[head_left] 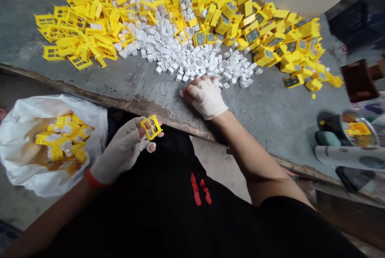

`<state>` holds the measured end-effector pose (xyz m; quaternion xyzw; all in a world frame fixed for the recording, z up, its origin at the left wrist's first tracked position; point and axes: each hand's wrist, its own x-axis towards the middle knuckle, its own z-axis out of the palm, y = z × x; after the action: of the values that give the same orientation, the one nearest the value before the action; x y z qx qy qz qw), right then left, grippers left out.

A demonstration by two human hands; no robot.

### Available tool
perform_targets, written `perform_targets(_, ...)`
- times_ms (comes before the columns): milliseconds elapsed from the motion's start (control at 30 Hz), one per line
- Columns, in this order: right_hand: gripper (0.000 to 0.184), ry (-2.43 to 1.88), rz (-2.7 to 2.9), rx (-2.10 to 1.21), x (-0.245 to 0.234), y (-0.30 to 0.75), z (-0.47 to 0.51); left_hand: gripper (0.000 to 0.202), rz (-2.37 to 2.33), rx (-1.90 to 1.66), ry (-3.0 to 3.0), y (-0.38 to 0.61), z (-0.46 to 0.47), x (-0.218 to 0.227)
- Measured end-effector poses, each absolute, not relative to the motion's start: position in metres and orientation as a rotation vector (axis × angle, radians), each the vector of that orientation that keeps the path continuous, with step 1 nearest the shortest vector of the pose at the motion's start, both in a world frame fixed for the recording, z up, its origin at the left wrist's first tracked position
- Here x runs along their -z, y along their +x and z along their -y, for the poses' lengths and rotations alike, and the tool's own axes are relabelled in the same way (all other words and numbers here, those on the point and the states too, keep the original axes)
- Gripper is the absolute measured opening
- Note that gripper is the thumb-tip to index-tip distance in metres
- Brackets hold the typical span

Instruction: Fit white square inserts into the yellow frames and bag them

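My left hand (126, 142), in a fingerless white glove with an orange cuff, grips a small yellow plastic frame (151, 127) with window-like openings. It holds the frame above my lap, just off the table's edge. My right hand (206, 97), gloved the same way, rests on the table with its fingers curled at the near edge of a heap of small white plastic cubes (171, 47). What those fingers hold, if anything, is hidden. More yellow frames (81, 25) are piled to the left of the cubes. Yellow box-like pieces with dark grey insides (252, 33) lie heaped to the right.
Left of my lap stands a white sack (18, 130) holding yellow pieces fitted with white cubes (64, 138). A metal bowl (374, 134), a white cylinder (345, 157) and a dark phone-like object (355, 178) are at the right. The grey table (126, 85) has a worn front edge.
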<state>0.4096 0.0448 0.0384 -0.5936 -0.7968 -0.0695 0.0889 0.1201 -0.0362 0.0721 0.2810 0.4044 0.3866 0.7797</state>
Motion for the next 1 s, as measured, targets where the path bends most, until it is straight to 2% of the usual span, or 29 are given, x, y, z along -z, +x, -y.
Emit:
perform_targets(133,0.027,-1.771,2.320,0.073,-0.031,0.417,-0.013,0.045,-0.870,-0.898,0.604,0.130,0.031,-0.065)
perform_targets(300,0.036,-1.843,2.023,-0.030,-0.030,0.431,0.005,0.044,-0.844,-0.931,0.587,0.137,0.027,-0.057)
perform_targets(467,0.029,-1.776,2.175,-0.035,-0.026,0.425,-0.013,0.036,-0.806,-0.980,0.538,0.139,0.027,-0.053)
perform_targets(600,0.021,-1.690,2.284,-0.125,-0.028,0.417,-0.024,0.041,-0.835,-0.967,0.536,0.141,0.029,-0.053)
perform_targets(800,0.034,-1.221,2.139,-0.191,-0.052,0.385,0.022,0.050,-0.808,-0.948,0.536,0.149,0.032,-0.053)
perform_targets(1000,0.041,-1.042,2.118,-0.274,-0.051,0.352,0.049,0.041,-0.723,-0.934,0.484,0.152,0.035,-0.050)
